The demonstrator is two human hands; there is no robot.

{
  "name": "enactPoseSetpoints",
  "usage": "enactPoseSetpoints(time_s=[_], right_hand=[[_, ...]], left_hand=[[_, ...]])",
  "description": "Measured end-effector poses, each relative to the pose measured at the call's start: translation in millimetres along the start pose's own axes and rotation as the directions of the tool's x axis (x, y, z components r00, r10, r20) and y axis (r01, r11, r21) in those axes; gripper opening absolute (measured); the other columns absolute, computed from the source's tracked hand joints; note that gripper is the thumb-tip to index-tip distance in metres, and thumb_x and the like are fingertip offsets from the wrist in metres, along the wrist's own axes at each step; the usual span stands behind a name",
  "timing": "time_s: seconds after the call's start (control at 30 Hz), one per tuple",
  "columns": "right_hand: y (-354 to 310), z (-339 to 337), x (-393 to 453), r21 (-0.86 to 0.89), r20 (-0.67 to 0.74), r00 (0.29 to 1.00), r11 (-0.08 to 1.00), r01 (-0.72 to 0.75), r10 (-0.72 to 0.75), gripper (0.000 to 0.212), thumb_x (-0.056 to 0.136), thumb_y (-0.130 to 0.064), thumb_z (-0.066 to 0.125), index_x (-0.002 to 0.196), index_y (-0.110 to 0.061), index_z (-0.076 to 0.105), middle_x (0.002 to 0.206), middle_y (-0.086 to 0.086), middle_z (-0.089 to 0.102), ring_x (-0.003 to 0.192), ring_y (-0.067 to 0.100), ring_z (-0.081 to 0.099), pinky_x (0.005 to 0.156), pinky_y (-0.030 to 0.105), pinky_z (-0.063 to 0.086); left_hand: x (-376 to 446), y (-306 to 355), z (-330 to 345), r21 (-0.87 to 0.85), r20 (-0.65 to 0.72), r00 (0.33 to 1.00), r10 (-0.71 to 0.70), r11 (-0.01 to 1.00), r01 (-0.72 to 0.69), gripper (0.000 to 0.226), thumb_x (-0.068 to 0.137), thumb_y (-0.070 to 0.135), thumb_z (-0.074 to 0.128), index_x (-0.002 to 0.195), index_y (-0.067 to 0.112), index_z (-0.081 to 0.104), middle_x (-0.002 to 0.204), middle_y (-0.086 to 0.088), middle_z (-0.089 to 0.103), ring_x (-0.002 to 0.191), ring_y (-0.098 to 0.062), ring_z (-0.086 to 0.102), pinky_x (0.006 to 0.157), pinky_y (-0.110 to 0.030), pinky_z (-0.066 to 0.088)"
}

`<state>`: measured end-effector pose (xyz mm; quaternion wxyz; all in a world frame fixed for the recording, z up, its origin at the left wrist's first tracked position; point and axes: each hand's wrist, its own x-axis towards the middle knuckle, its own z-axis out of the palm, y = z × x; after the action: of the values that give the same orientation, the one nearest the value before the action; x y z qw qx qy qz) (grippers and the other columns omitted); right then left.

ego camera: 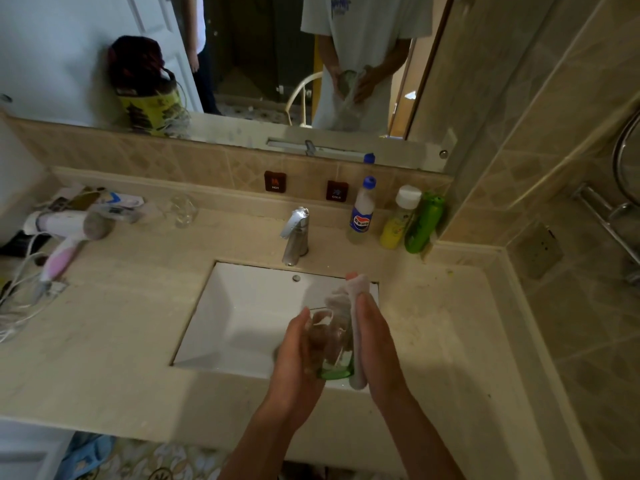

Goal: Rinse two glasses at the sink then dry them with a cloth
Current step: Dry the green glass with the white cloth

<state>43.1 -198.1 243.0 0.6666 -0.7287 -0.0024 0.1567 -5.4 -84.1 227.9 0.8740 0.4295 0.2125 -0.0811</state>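
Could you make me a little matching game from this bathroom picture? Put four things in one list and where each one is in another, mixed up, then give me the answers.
Things:
1. green-bottomed glass
2. clear glass
3. hair dryer
4. white cloth

Places:
A. on the counter, far left
B. held over the sink in the left hand
C. under the right hand, against the held glass
D. on the counter, left of the tap

Pairs: 1-B, 2-D, 3-A, 4-C
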Motion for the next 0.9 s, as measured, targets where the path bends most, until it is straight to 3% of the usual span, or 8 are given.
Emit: enactPoseSetpoints(time_s=[0.1, 0.27, 0.43, 0.5, 0.57, 0.67, 0.77, 0.9], right_hand=[[0, 10, -10, -0.021, 0.007, 1.000, 1.000, -0.001, 0.001, 0.068, 0.087, -0.072, 0.026, 0.141, -0.039, 0.048, 0.120, -0.025, 0.064, 0.099, -0.016, 0.064, 0.071, 0.007, 0.053], [20, 28, -32, -0.031, -0.021, 0.991, 0.991, 0.130, -0.131, 0.065, 0.093, -0.072, 0.029, 0.152, -0.054, 0.011, 0.156, -0.039, 0.016, 0.137, -0.022, 0.027, 0.101, -0.001, 0.033], [23, 28, -43, -0.091, -0.058, 0.961, 0.960, 0.264, -0.270, 0.064, 0.095, -0.070, 0.031, 0.153, -0.054, 0.008, 0.165, -0.026, 0.010, 0.152, -0.002, 0.013, 0.123, 0.023, 0.023], [10, 17, -35, -0.062, -0.082, 0.972, 0.975, 0.214, -0.219, 0.059, 0.097, -0.067, 0.032, 0.153, -0.050, 0.020, 0.162, -0.015, 0.031, 0.146, 0.002, 0.036, 0.116, 0.027, 0.039], [-8, 4, -25, 0.022, -0.080, 0.990, 0.993, 0.114, -0.112, 0.043, 0.106, -0.049, 0.032, 0.142, -0.033, 0.049, 0.130, 0.003, 0.066, 0.110, 0.006, 0.069, 0.086, 0.022, 0.058], [-19, -3, -15, -0.004, -0.053, 0.996, 0.998, 0.068, -0.068, 0.032, 0.107, -0.035, 0.031, 0.106, -0.026, 0.062, 0.086, -0.003, 0.071, 0.068, -0.003, 0.072, 0.057, 0.010, 0.053], [-13, 7, -18, -0.033, -0.027, 0.995, 0.994, 0.100, -0.101, 0.048, 0.102, -0.056, 0.030, 0.142, -0.036, 0.047, 0.119, -0.020, 0.067, 0.095, -0.013, 0.067, 0.074, 0.011, 0.055], [12, 28, -41, -0.061, -0.040, 0.976, 0.975, 0.212, -0.214, 0.063, 0.099, -0.065, 0.030, 0.156, -0.046, 0.012, 0.159, -0.035, 0.021, 0.143, -0.013, 0.028, 0.118, 0.028, 0.035]], left_hand=[[2, -6, 4, 0.034, -0.034, 0.998, 0.055, 0.998, -0.053, 0.075, 0.086, 0.061, 0.067, 0.145, 0.018, 0.048, 0.128, -0.025, 0.065, 0.116, -0.043, 0.065, 0.100, -0.059, 0.054], [4, -7, 6, -0.057, -0.188, 0.982, 0.020, 0.998, -0.032, 0.079, 0.067, 0.050, 0.085, 0.132, 0.023, 0.049, 0.122, -0.021, 0.067, 0.113, -0.042, 0.069, 0.096, -0.064, 0.055], [1, -6, 1, -0.094, -0.070, 0.997, 0.011, 0.995, -0.017, 0.072, 0.090, 0.046, 0.072, 0.139, 0.000, 0.049, 0.130, -0.030, 0.065, 0.121, -0.045, 0.064, 0.104, -0.055, 0.052], [-2, -3, 0, -0.049, 0.008, 1.000, 0.007, 0.999, -0.006, 0.078, 0.086, 0.051, 0.072, 0.138, -0.003, 0.053, 0.131, -0.034, 0.062, 0.120, -0.047, 0.061, 0.101, -0.053, 0.051], [-4, 0, -2, -0.053, 0.062, 0.998, -0.006, 0.999, 0.009, 0.078, 0.082, 0.056, 0.072, 0.133, -0.002, 0.060, 0.129, -0.040, 0.057, 0.114, -0.044, 0.059, 0.099, -0.052, 0.051], [-8, -1, 0, -0.105, 0.108, 0.994, -0.017, 0.994, 0.029, 0.063, 0.098, 0.053, 0.044, 0.131, 0.004, 0.066, 0.132, -0.034, 0.061, 0.119, -0.042, 0.062, 0.103, -0.051, 0.050], [-4, -7, 6, -0.105, 0.027, 0.999, 0.031, 0.994, -0.028, 0.074, 0.095, 0.059, 0.058, 0.144, 0.004, 0.048, 0.137, -0.038, 0.054, 0.125, -0.046, 0.059, 0.097, -0.049, 0.055], [0, -4, 12, -0.113, -0.139, 0.990, 0.019, 0.993, -0.035, 0.085, 0.071, 0.052, 0.087, 0.137, 0.015, 0.048, 0.128, -0.031, 0.063, 0.114, -0.044, 0.068, 0.086, -0.049, 0.061]])
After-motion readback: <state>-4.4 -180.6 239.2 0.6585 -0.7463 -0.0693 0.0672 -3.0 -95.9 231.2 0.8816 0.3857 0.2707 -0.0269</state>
